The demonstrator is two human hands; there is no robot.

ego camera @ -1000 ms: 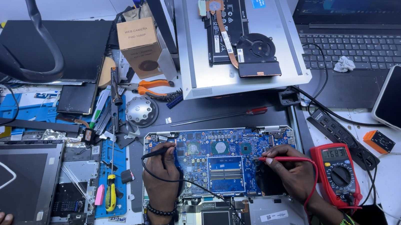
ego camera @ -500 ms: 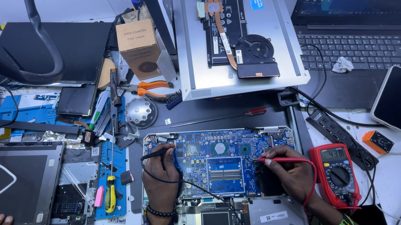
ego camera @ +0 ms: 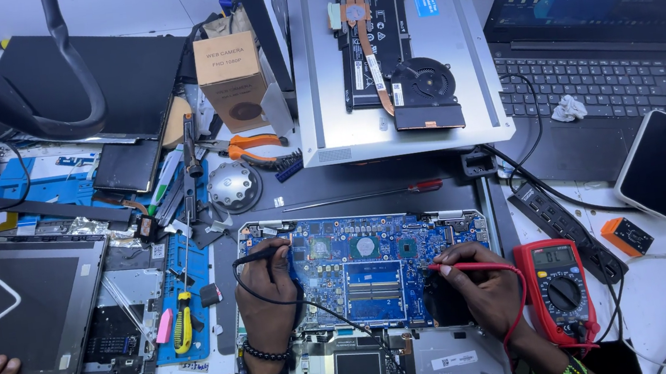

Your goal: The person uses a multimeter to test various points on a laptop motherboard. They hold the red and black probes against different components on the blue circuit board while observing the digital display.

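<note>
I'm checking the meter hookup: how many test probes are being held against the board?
2. The black probe is in the left hand at the blue circuit board's left edge; the red probe is in the right hand at its right side, beside the red multimeter.

Across the middle of the frame, a bare dark strip of mat lay open between the upturned silver laptop base above and the blue motherboard below, crossed only by a thin red-handled screwdriver. At left, scattered tools, a round metal disc and orange pliers crowded the way. At lower right the red multimeter and a black power strip blocked passage.
</note>
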